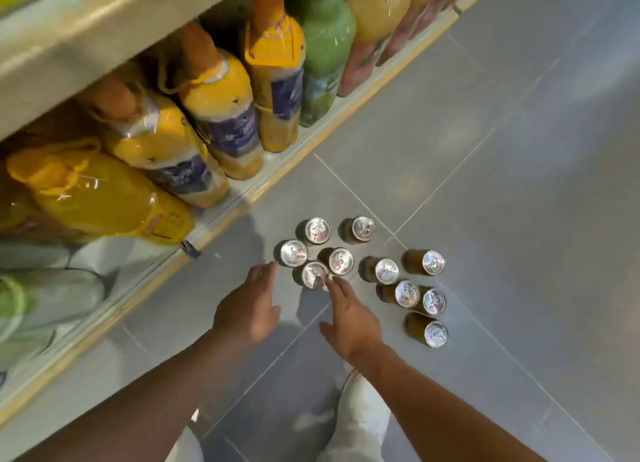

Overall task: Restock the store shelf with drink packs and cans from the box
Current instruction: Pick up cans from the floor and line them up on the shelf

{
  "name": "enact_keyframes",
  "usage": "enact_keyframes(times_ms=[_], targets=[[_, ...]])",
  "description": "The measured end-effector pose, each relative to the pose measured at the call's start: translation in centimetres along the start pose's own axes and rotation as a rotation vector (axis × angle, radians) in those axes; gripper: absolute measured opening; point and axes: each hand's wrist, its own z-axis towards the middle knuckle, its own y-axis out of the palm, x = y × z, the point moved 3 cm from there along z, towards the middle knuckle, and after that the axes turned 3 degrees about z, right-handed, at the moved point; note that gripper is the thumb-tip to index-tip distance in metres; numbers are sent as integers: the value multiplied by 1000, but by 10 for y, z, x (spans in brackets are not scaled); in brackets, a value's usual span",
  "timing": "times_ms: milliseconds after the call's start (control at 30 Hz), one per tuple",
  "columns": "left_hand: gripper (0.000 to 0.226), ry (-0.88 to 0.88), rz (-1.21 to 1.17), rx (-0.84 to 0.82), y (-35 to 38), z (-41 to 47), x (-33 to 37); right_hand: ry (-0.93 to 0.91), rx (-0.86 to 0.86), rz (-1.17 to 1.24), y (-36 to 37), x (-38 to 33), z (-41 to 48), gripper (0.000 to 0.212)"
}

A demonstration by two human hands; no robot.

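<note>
Several gold drink cans with silver tops stand upright on the grey tiled floor; one group (pixel 318 230) lies nearer the shelf, another (pixel 407 293) further right. My left hand (pixel 250 308) reaches forward with straight fingers, its tips just short of the nearest can (pixel 294 252). My right hand (pixel 349 314) is also extended, fingertips touching or hovering over the can (pixel 313 273) in front of it. Neither hand holds anything. No box is in view.
The bottom shelf (pixel 242 198) runs diagonally along the left, stocked with wrapped packs of orange juice bottles (pixel 221 115) and green bottles (pixel 325 49). Pale green packs (pixel 45 298) lie at its left end. My white-trousered legs (pixel 360 420) are below.
</note>
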Motion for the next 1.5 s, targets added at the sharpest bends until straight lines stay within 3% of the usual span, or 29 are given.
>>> enact_keyframes(times_ms=[133, 267, 467, 633, 933, 1200, 1433, 1500], targets=[[82, 26, 141, 50, 16, 60, 3, -83, 60, -71, 24, 0, 52, 88], [86, 32, 142, 17, 29, 99, 0, -140, 221, -120, 28, -7, 78, 66], [68, 35, 81, 113, 34, 113, 0, -88, 227, -202, 33, 0, 87, 57], [69, 45, 88, 153, 16, 89, 0, -88, 210, -170, 25, -3, 76, 60], [69, 43, 153, 197, -79, -16, 24, -115, 157, -92, -47, -44, -23, 61], [61, 32, 67, 262, -228, -163, 102, -137, 173, 8, -195, -98, -166, 58], [74, 98, -37, 430, -387, -334, 162, -231, 241, 34, -341, -182, -329, 78], [74, 103, -47, 374, -427, -378, 181, -285, 250, 62, -372, -205, -369, 84]])
